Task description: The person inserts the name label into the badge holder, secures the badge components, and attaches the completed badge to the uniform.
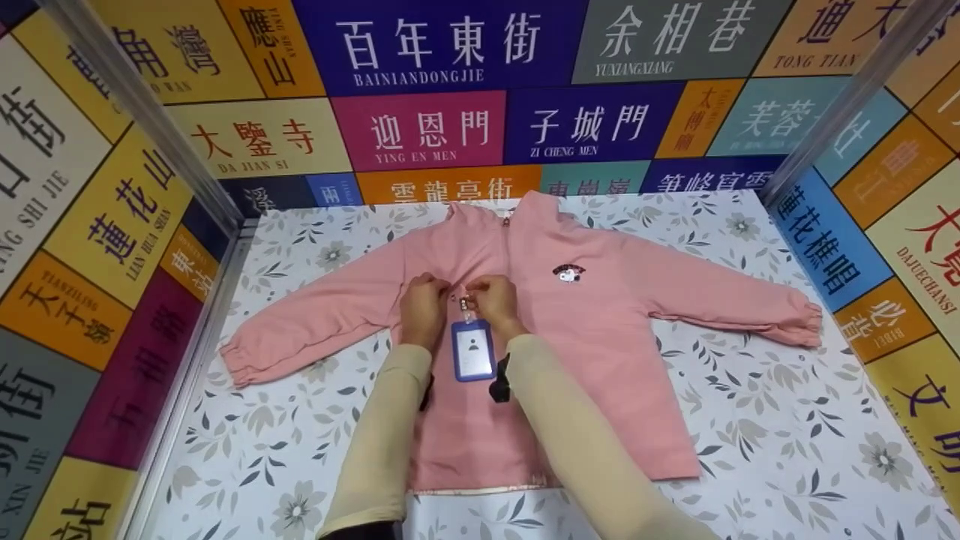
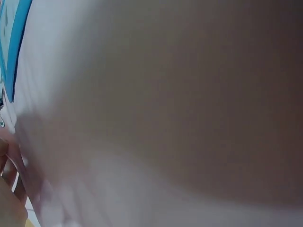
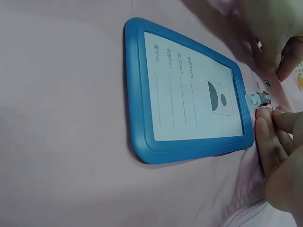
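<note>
A pink jacket lies spread out face up, sleeves reaching to both sides. On its chest, left of the zipper, rests a blue-framed badge holder with a white card printed with a figure icon. My left hand pinches the jacket cloth just above the badge; part of it appears in the right wrist view. My right hand pinches the metal badge clip at the holder's top, thumb against fingers. Whether the clip grips the cloth cannot be told. The left wrist view is mostly dark, blurred cloth, with the badge's edge.
A white tabletop with grey flowers and leaves lies under the jacket. Panels with coloured Chinese street names stand at the back and both sides. A dark logo marks the jacket's right chest. Metal posts stand at the corners.
</note>
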### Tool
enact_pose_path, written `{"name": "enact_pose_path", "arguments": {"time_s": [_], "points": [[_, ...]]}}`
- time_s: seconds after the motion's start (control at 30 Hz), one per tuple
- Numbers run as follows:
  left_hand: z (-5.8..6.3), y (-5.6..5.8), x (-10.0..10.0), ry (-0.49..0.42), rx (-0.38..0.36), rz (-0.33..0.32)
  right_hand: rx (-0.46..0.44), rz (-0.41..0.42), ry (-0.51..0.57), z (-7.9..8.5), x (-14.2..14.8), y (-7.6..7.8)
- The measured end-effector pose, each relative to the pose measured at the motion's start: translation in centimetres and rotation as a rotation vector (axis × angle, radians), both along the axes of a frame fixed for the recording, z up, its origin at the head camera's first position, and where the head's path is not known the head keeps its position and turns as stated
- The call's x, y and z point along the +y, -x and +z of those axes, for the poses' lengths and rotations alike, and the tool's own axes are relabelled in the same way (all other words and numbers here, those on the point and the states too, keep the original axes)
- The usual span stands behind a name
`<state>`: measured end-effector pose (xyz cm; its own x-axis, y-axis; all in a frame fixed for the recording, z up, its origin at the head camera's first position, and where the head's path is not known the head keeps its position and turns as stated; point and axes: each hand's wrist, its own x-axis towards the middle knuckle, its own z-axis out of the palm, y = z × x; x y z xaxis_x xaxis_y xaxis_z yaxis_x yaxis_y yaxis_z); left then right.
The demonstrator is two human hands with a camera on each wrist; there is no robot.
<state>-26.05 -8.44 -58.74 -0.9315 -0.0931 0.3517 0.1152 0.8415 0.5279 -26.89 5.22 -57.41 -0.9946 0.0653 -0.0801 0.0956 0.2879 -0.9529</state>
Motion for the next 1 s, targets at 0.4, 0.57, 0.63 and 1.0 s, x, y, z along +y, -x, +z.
{"name": "enact_pose_path", "arguments": {"time_s": [0.4, 0.57, 0.63, 1.0], "points": [[-0.3, -0.2, 0.0, -0.012, -0.015, -0.026, 0.034, 0.014, -0.176, 0.4, -0.2, 0.2], [-0.6, -0.2, 0.0, 0.005, 0.002, -0.032, 0.005, -0.007, -0.143, 0.3, -0.6, 0.2], [-0.5, -0.3, -0.1, 0.002, 0.008, -0.031, -0.009, -0.019, -0.130, 0.3, -0.8, 0.2], [-0.6, -0.3, -0.5, -0.016, 0.000, -0.047, -0.106, -0.044, -0.044, 0.7, -1.5, 0.6]]}}
